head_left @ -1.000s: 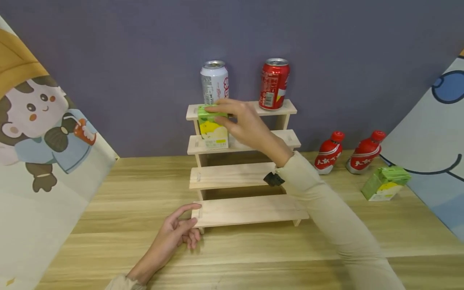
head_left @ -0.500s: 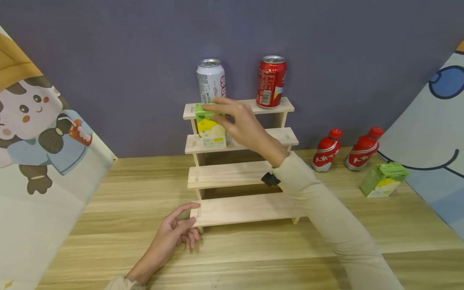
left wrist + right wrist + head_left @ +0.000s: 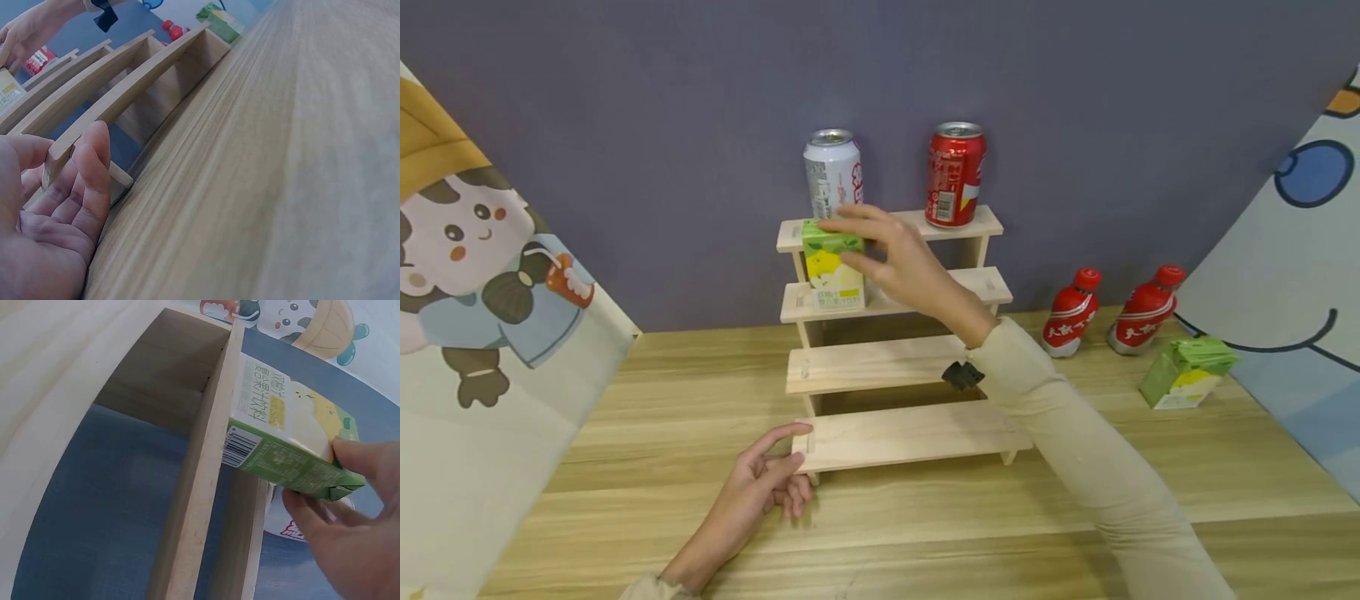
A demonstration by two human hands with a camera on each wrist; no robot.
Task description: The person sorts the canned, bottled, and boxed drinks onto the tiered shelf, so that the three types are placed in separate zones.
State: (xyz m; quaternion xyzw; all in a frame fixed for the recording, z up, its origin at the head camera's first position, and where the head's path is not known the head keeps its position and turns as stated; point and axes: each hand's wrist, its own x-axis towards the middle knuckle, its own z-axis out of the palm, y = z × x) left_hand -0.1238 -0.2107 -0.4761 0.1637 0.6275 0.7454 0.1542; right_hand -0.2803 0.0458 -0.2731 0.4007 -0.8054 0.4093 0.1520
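- Movement is slight: against the earlier head frames the scene sits a little further left, while the green-and-yellow cardboard juice carton (image 3: 837,279), the right hand (image 3: 902,258) and the left hand (image 3: 767,479) keep their places against the four-step pale wooden stand (image 3: 917,437).
- Plain dark grey-blue wall (image 3: 737,125) behind; white panel with cartoon print (image 3: 535,433) on the left side.
- Yellowish wood-grain table (image 3: 685,400) bears the stand, which stands upright near the wall.
- Right hand, in a beige fabric sleeve (image 3: 1090,450): thumb at the front and fingers behind, clamped on the carton's upper end.
- Left hand: thumb and forefinger clamped on the left end of the lowest step; remaining fingers bent beneath.
- White metal can (image 3: 833,179) with red lettering and red metal can (image 3: 953,175), both upright on the top step, well apart.
- Two red plastic bottles with red caps (image 3: 1070,312), upright on the table right of the stand, near each other.
- Carton: upright at the left of the second step from the top, near its front edge.
- Second green cardboard carton (image 3: 1189,372), on the table in front of the bottles.
- Small black device (image 3: 962,375) at the right cuff.
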